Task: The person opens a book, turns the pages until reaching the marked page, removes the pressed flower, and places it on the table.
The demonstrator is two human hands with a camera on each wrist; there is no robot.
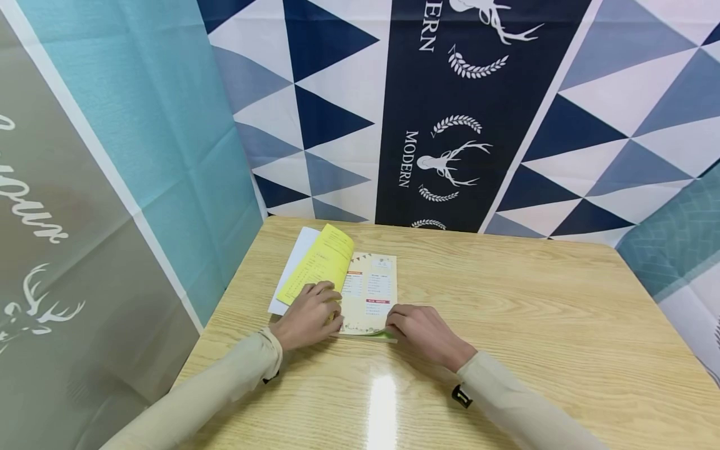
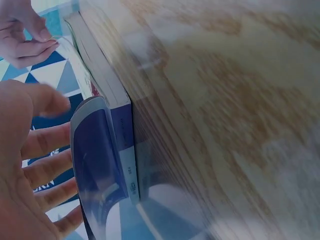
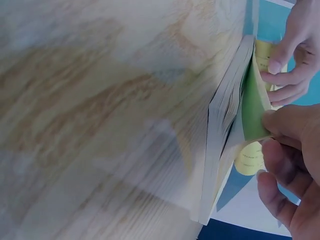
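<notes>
Centre of the frame, before me: open book [image 1: 368,312], smooth printed paper; yellow page [image 1: 323,259], thin matt paper. Lower half: table [image 1: 534,325], wood-grained, glossy, mirroring light. Upper frame: patterned hanging [image 1: 337,81], creased matt cloth. Lower left and right: my sleeves [image 1: 219,372], matt cloth.

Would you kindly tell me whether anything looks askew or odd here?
The deer heads and MODERN lettering on the backdrop run sideways, so it perhaps hangs turned. The open book shows no visible damage.

The table [image 1: 534,312] before me is pale, grained wood, with glare [image 1: 382,409] toward seven o'clock; my open book [image 1: 368,294] lies directly on it, toward ten o'clock.
</notes>
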